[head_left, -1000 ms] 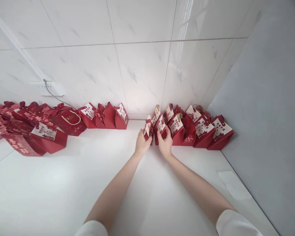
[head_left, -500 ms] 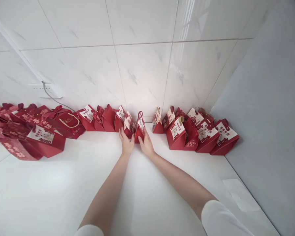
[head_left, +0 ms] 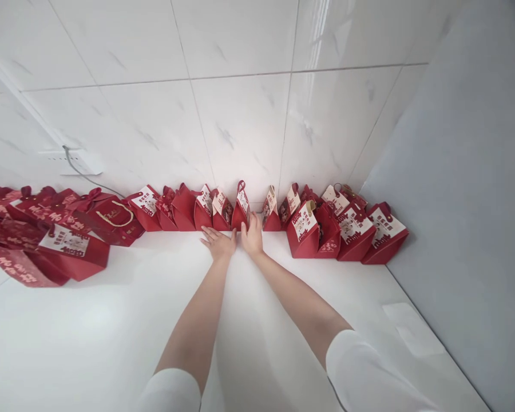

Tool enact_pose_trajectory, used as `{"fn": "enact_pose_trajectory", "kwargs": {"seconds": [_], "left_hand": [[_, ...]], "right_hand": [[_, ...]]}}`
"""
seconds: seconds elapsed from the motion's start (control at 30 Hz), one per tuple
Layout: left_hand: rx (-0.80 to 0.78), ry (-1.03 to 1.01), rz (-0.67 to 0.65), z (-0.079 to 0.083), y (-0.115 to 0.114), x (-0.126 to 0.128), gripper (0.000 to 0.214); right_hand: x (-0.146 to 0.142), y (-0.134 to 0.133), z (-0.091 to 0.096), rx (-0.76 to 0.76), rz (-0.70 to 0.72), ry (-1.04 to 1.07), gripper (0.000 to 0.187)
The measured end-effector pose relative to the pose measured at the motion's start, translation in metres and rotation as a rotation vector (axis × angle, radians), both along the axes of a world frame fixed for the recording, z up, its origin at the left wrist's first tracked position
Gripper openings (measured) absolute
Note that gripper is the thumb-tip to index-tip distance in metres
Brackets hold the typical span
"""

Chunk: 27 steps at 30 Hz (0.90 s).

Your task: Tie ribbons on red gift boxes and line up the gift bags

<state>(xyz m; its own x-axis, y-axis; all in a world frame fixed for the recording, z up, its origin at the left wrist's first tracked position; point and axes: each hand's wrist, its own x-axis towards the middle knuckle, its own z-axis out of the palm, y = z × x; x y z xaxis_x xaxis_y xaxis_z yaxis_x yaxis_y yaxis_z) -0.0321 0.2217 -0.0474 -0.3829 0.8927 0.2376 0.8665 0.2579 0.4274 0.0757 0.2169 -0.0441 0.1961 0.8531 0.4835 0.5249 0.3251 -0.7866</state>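
A small red gift box (head_left: 241, 213) with a white printed label and a loop on top stands upright in the wall-side row. My right hand (head_left: 252, 236) is at its front right corner, fingers stretched out along its side and not wrapped round it. Fingers spread, my left hand (head_left: 220, 242) lies low in front of the row, its thumb near the box's front base. Just left of that box stands another red gift box (head_left: 221, 212) with a cream label, and to the right is a similar narrow gift box (head_left: 270, 210).
Several red gift boxes (head_left: 347, 234) cluster at the right by a grey panel (head_left: 459, 189). More red boxes (head_left: 75, 246) and a small red bag with a rope handle (head_left: 117, 220) fill the left. A cable (head_left: 83, 174) runs from a wall socket. A white patch (head_left: 414, 329) lies front right.
The small box between my hands has moved back toward the wall, level with its neighbours. My left hand has come away from the cream-labelled box and flattened. The view has shifted slightly.
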Motion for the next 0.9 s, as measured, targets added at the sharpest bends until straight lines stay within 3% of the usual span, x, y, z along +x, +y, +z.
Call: {"fn": "enact_pose_trajectory", "kwargs": {"seconds": [0.07, 0.13, 0.2, 0.3, 0.37, 0.43, 0.53, 0.63, 0.77, 0.83, 0.9], "left_hand": [[0.001, 0.013, 0.018, 0.001, -0.002, 0.001, 0.111], [0.020, 0.024, 0.037, 0.000, -0.005, 0.001, 0.114], [0.064, 0.026, 0.025, -0.002, -0.008, 0.002, 0.114], [0.167, 0.027, -0.094, -0.001, -0.014, 0.004, 0.110], [0.245, 0.062, -0.206, 0.002, -0.020, 0.006, 0.102], [0.310, 0.140, -0.321, 0.009, -0.026, 0.010, 0.089], [0.334, 0.312, -0.584, 0.020, -0.032, 0.016, 0.068], [0.293, 0.423, -0.797, 0.026, -0.033, 0.021, 0.061], [0.250, 0.415, -0.778, 0.024, -0.028, 0.022, 0.065], [0.246, 0.401, -0.756, 0.022, -0.027, 0.021, 0.066], [0.256, 0.372, -0.733, 0.022, -0.026, 0.021, 0.068]], "right_hand": [[0.017, -0.025, 0.011, 0.093, 0.045, -0.102, 0.045], [0.044, -0.049, 0.026, 0.274, 0.085, -0.346, 0.043], [0.079, -0.070, 0.042, 0.400, -0.040, -0.390, 0.044], [0.128, -0.088, 0.056, 0.495, -0.264, -0.222, 0.057], [0.149, -0.093, 0.056, 0.438, -0.372, -0.027, 0.068], [0.158, -0.094, 0.050, 0.275, -0.389, 0.119, 0.071], [0.155, -0.098, 0.039, -0.021, -0.374, 0.160, 0.063], [0.136, -0.113, 0.034, -0.104, -0.330, 0.129, 0.057], [0.095, -0.139, 0.024, -0.036, -0.048, 0.101, 0.071], [0.076, -0.137, 0.018, -0.001, 0.087, 0.091, 0.076], [0.061, -0.121, 0.014, 0.043, 0.123, 0.096, 0.078]]}}
